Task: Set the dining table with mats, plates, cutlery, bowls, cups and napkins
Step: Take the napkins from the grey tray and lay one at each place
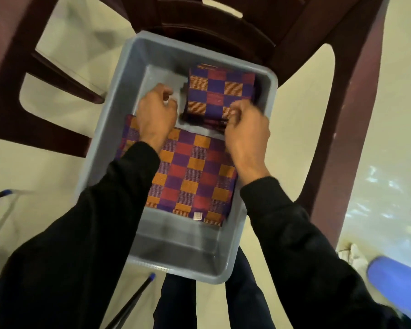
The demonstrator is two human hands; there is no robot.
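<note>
A grey plastic tub rests on a dark brown chair. Inside lie checked purple, red and orange cloths: a large folded mat in the near half and a smaller folded stack of napkins at the far right. My right hand pinches the near edge of the small stack. Over the tub's left side, above the far left corner of the large mat, my left hand hovers with fingers curled, and I see nothing in it. Black sleeves cover both arms.
The brown plastic chair under the tub has armrests at left and right. Pale floor lies all around. A blue object sits at the bottom right, and thin black rods with blue tips stand at the lower left.
</note>
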